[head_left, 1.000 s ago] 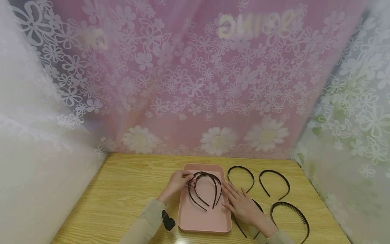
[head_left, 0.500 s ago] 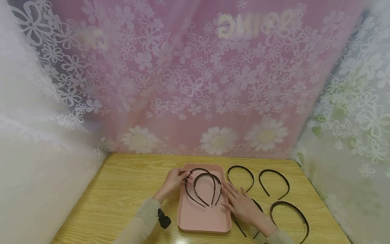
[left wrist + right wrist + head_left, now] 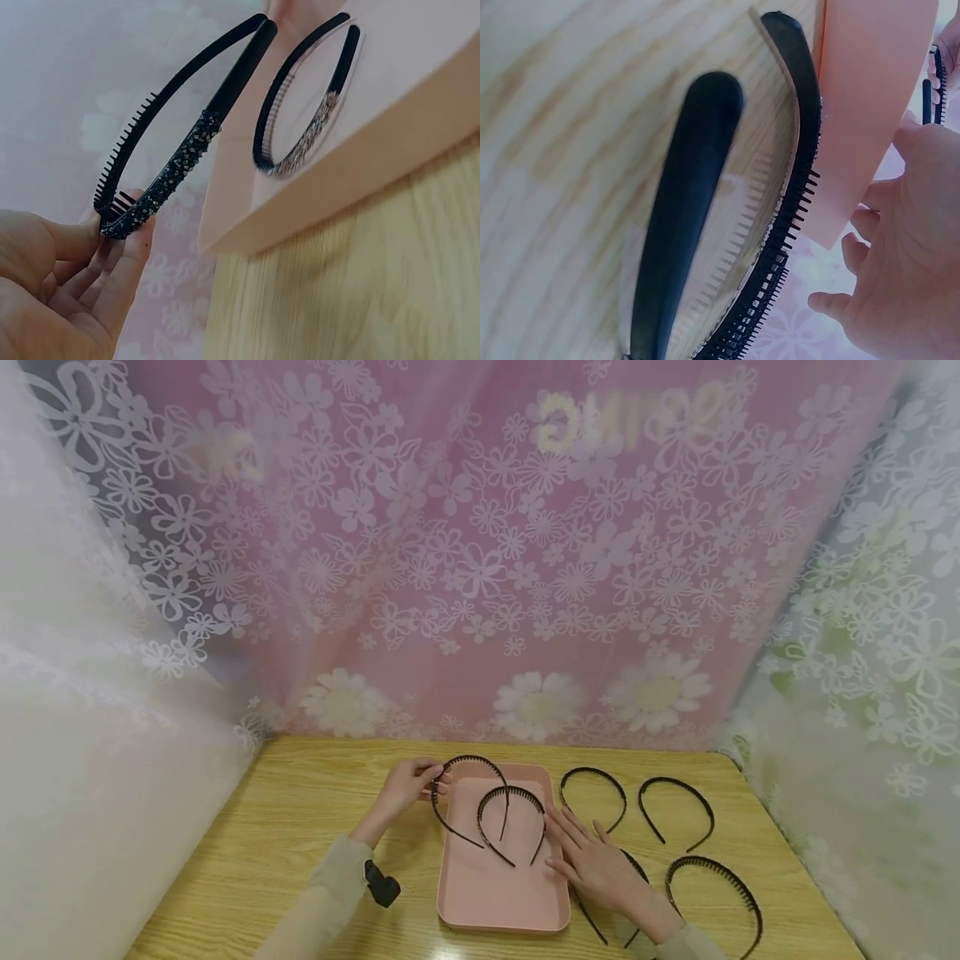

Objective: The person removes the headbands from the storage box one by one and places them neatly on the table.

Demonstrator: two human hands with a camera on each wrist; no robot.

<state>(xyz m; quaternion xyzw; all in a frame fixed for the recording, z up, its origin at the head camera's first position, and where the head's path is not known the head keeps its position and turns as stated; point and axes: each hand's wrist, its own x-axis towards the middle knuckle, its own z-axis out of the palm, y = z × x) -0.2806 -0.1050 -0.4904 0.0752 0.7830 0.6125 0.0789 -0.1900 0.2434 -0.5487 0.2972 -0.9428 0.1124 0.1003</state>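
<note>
My left hand pinches a black toothed headband by its curved side, between thumb and fingers. Dark sparkling stones cover part of that band, and it is held up over the left rim of the pink tray. Inside the tray lies a second headband, with paler stones along its side in the left wrist view. My right hand has its fingers extended, with the fingertips at the tray's right rim. Beneath this hand and forearm is another headband, partly hidden.
Right of the tray, more black headbands lie on the wooden table: one at the back, one farther right and one nearer the front. A pink flowered curtain hangs behind, with pale sheets at both sides.
My left hand has moved left and slightly back, carrying its headband away from the one in the tray, so the two overlap less. My right hand has stayed in place.
</note>
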